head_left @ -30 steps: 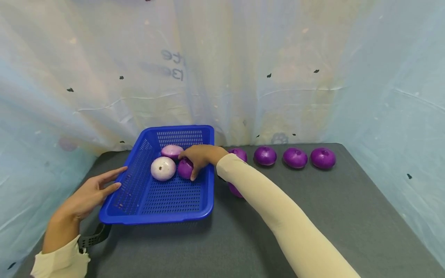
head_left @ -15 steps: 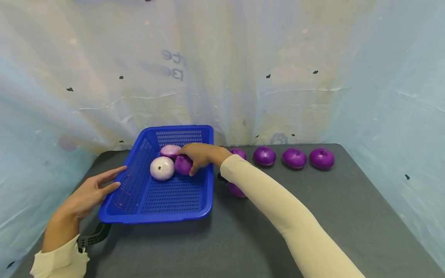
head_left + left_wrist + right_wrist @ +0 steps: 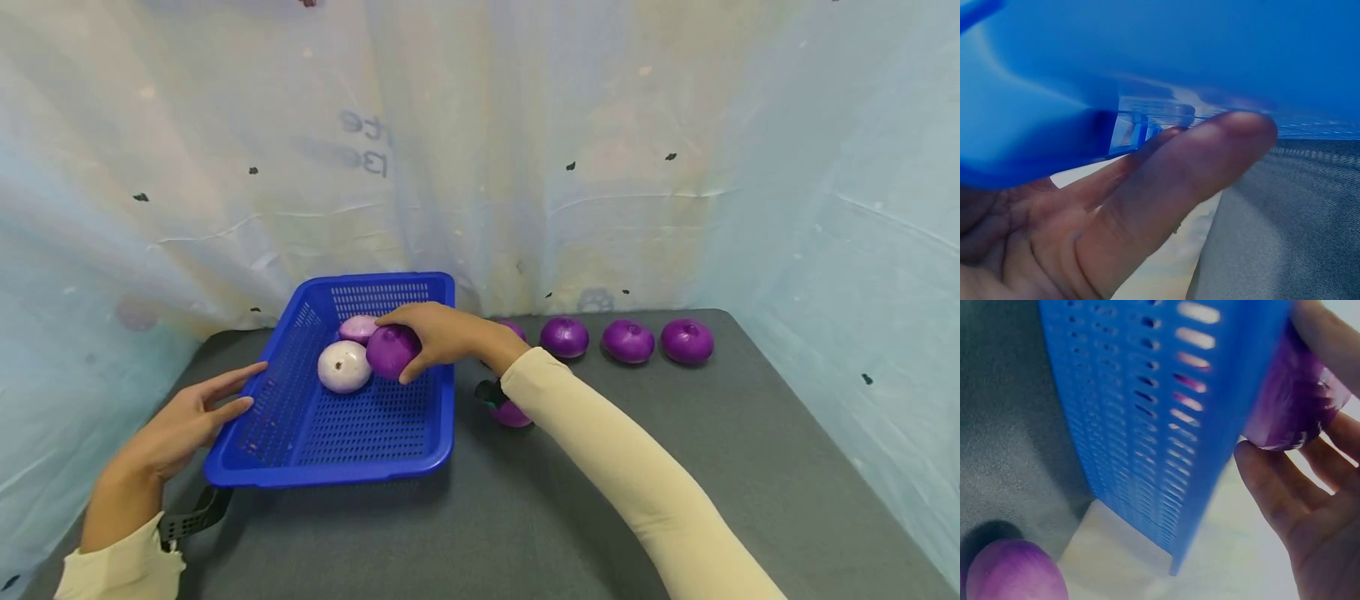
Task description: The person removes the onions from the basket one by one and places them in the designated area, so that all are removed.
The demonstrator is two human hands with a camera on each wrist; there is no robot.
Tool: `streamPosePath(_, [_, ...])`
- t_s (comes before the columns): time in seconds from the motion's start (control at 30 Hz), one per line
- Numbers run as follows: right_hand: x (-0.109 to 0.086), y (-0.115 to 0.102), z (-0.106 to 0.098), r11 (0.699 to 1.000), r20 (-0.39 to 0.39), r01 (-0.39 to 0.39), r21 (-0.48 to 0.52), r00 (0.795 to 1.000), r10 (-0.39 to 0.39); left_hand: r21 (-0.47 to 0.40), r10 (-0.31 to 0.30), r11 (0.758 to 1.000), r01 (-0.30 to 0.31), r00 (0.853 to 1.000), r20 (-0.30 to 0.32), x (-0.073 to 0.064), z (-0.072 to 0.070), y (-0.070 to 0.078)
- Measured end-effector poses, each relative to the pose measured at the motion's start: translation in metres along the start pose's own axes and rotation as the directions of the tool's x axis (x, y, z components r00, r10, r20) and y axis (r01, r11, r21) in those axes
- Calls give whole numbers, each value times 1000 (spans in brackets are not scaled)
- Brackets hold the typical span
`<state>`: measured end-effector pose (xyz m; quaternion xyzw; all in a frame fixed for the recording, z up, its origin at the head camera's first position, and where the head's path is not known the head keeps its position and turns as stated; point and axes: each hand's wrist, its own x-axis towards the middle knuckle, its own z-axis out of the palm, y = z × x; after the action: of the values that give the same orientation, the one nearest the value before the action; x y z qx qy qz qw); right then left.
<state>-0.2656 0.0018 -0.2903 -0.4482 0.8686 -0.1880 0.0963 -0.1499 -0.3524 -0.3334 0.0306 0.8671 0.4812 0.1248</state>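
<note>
My right hand [image 3: 442,333] grips a purple onion [image 3: 392,352] above the floor of a blue plastic basket [image 3: 330,475], thumb on the near side and fingers on the far side. In the right wrist view the held onion [image 3: 1294,397] shows beyond the basket's slotted wall [image 3: 1129,425]. A white onion [image 3: 344,367] and a pale pink onion [image 3: 357,328] lie in the basket, just left of it. My left hand [image 3: 176,429] touches the basket's left rim with extended fingers; in the left wrist view its thumb [image 3: 1179,181] lies straight along the blue plastic.
Three purple onions [image 3: 564,337] stand in a row along the back of the dark grey table [image 3: 600,533], right of the basket. Two more, one partly behind my right wrist and one nearer [image 3: 512,414], sit close to the basket. A pale curtain [image 3: 480,150] hangs behind.
My right hand has raised the purple onion from the basket floor and moved it slightly left, toward the white and pink ones. The left hand has stayed at the rim.
</note>
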Motion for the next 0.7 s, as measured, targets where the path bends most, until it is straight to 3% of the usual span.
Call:
streamPosePath(0.43, [-56, -14, -8, 997, -135, 58, 56, 990, -50, -12, 5, 1000, -5, 1000, 3, 1, 0, -5])
streamPosePath(0.7, [-97, -17, 2, 994, -199, 28, 102, 980, -7, -19, -1, 1000, 2, 1000, 3, 1, -2, -9])
